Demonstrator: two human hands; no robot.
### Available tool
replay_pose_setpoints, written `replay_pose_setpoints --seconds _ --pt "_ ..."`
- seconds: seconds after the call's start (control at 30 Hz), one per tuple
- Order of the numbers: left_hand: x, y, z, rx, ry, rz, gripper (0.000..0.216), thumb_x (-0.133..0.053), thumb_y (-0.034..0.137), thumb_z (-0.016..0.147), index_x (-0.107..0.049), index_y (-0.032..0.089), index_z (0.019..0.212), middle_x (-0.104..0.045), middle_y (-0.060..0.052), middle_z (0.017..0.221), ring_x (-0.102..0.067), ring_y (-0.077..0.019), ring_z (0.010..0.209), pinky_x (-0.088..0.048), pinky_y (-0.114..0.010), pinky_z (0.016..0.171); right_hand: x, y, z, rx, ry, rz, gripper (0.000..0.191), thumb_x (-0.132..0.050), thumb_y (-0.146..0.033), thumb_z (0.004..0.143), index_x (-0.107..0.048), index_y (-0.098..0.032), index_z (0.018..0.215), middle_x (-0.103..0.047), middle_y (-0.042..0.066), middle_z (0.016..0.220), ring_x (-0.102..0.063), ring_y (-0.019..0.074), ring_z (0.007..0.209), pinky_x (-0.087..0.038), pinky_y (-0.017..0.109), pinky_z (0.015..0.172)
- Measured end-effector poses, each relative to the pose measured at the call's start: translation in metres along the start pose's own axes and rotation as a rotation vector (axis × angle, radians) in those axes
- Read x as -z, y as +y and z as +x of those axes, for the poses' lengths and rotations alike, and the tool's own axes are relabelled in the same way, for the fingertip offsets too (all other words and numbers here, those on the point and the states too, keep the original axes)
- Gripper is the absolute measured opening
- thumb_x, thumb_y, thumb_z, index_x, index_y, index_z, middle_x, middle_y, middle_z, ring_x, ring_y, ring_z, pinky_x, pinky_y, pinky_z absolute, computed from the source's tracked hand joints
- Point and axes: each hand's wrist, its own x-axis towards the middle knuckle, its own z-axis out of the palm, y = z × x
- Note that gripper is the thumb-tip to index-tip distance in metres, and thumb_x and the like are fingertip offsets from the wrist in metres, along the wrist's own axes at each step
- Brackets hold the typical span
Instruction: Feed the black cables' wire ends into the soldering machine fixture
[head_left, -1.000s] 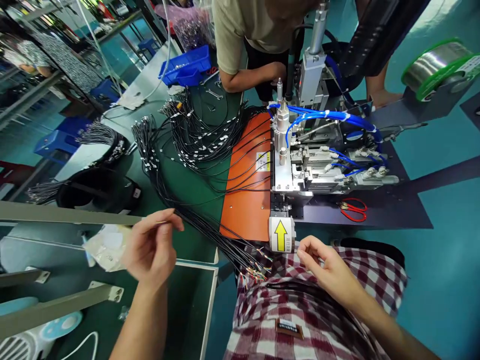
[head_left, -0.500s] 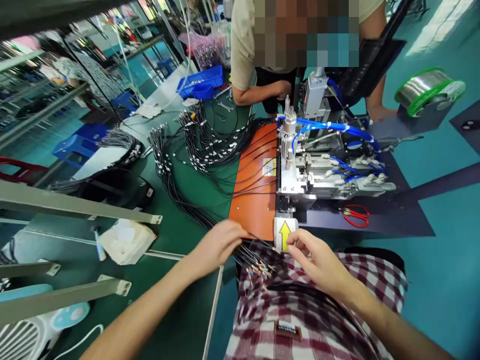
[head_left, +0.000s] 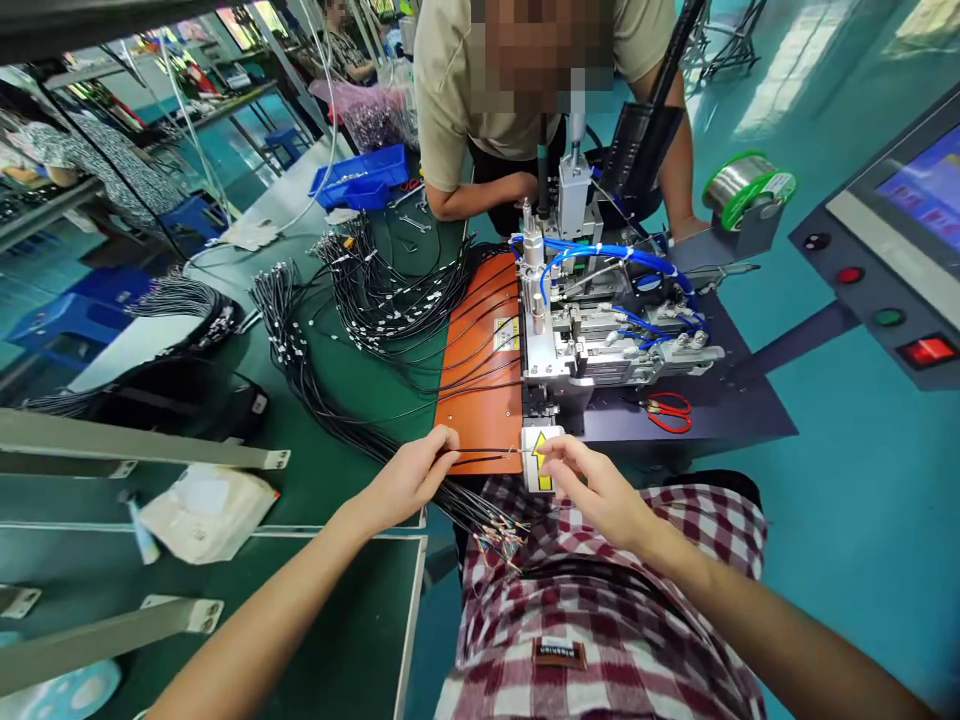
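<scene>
My left hand (head_left: 416,468) is closed on a black cable (head_left: 480,451) over the front of the orange plate (head_left: 478,400). The cable runs toward my right hand (head_left: 596,488), whose thumb and fingers pinch at its thin wire end in front of a yellow arrow label (head_left: 540,468). A second dark strand lies just below that cable. Under my left hand hangs a bundle of black cables (head_left: 472,505), its stripped coloured ends over my lap. Several single cables cross the orange plate into the metal machine (head_left: 555,340) with blue air tubes.
Cable bundles (head_left: 360,290) lie on the green table (head_left: 360,375). Red-handled scissors (head_left: 669,412) and a solder wire spool (head_left: 750,190) sit by the machine. A control panel (head_left: 885,250) juts in at right. A co-worker (head_left: 450,110) leans behind the machine.
My view has turned to the right, bringing in the control panel. Both hands have risen relative to the plate, and the cable between them now lies level across its front edge.
</scene>
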Motion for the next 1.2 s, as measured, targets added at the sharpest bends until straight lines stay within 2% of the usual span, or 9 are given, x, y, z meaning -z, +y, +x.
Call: replay_pose_setpoints --seconds 0.17,0.3,0.4,0.5,0.63,0.73,0.9,1.0,1.2 --pt "-0.015 -0.002 -0.013 -0.036 0.149 -0.070 0.019 -0.042 0.026 0.095 -0.056 0.019 0.104 -0.063 -0.005 0.096 -0.058 -0.0147 0.086 -0.044 -0.025 0.078 -0.043 -0.001 0.017 -0.105 -0.056 0.383 0.053 -0.070 -0.037 0.076 -0.047 -0.022 0.121 -0.061 0.001 0.095 -0.054 0.0077 0.056 -0.048 0.025 0.057" --pt "-0.012 0.007 -0.021 0.012 0.207 -0.128 0.016 -0.047 0.028 0.093 -0.057 0.017 0.087 -0.055 0.001 0.075 -0.049 -0.0106 0.066 -0.039 -0.022 0.064 -0.077 0.005 0.010 -0.170 -0.170 0.388 0.038 -0.066 -0.036 0.080 -0.054 -0.020 0.112 -0.061 0.001 0.090 -0.054 0.0057 0.049 -0.043 0.020 0.046" --pt "-0.009 0.015 -0.028 0.008 0.185 -0.138 0.016 -0.046 0.026 0.094 -0.056 0.017 0.086 -0.052 0.002 0.073 -0.046 -0.0096 0.065 -0.037 -0.021 0.063 -0.073 0.010 -0.010 -0.168 -0.443 0.225 0.023 -0.061 -0.029 0.085 -0.060 -0.021 0.106 -0.064 0.000 0.090 -0.057 0.0061 0.047 -0.045 0.019 0.045" --pt "-0.010 0.019 -0.035 0.011 0.158 -0.142 0.015 -0.045 0.026 0.095 -0.056 0.017 0.089 -0.052 0.002 0.073 -0.045 -0.0094 0.064 -0.036 -0.022 0.063 -0.045 0.006 -0.024 -0.152 -0.647 0.123 0.017 -0.057 -0.025 0.087 -0.065 -0.021 0.102 -0.067 -0.001 0.084 -0.059 0.0062 0.047 -0.044 0.018 0.046" --pt "-0.016 0.015 -0.037 0.017 0.075 -0.126 0.018 -0.041 0.027 0.097 -0.057 0.018 0.094 -0.058 -0.001 0.079 -0.051 -0.0113 0.068 -0.038 -0.023 0.066 -0.015 -0.007 -0.014 -0.153 -0.162 0.155 0.023 -0.061 -0.036 0.086 -0.062 -0.019 0.102 -0.063 0.000 0.079 -0.053 0.0059 0.048 -0.042 0.018 0.044" --pt "-0.018 0.014 -0.029 0.027 0.007 -0.073 0.020 -0.039 0.029 0.097 -0.056 0.019 0.092 -0.059 -0.001 0.077 -0.052 -0.0126 0.068 -0.038 -0.025 0.067 -0.016 -0.011 0.007 -0.082 0.012 0.189 0.026 -0.063 -0.036 0.085 -0.061 -0.020 0.106 -0.060 0.000 0.086 -0.054 0.0061 0.052 -0.045 0.020 0.049" --pt "-0.019 0.036 0.007 0.010 -0.090 0.016 0.019 -0.040 0.031 0.096 -0.055 0.020 0.091 -0.061 -0.002 0.081 -0.055 -0.0158 0.073 -0.041 -0.028 0.071 -0.025 -0.007 0.025 -0.002 0.078 0.190 0.017 -0.056 -0.032 0.091 -0.058 -0.018 0.082 -0.058 -0.002 0.071 -0.053 0.0073 0.053 -0.042 0.021 0.052" --pt "-0.026 0.059 0.029 0.042 -0.070 -0.175 0.017 -0.041 0.031 0.095 -0.052 0.021 0.104 -0.061 -0.003 0.088 -0.058 -0.0167 0.079 -0.042 -0.028 0.070 -0.016 -0.008 0.022 -0.019 0.132 0.180 0.018 -0.057 -0.033 0.090 -0.058 -0.018 0.080 -0.057 -0.003 0.067 -0.051 0.0080 0.054 -0.041 0.022 0.053" --pt "-0.051 0.077 0.043 0.172 -0.197 -0.703 0.027 -0.037 0.031 0.098 -0.041 0.021 0.123 -0.055 0.004 0.066 -0.049 -0.0114 0.058 -0.037 -0.023 0.056 0.013 -0.005 0.011 -0.159 0.082 0.433 0.027 -0.057 -0.044 0.089 -0.061 -0.018 0.086 -0.059 -0.001 0.072 -0.049 0.0075 0.050 -0.039 0.022 0.049"
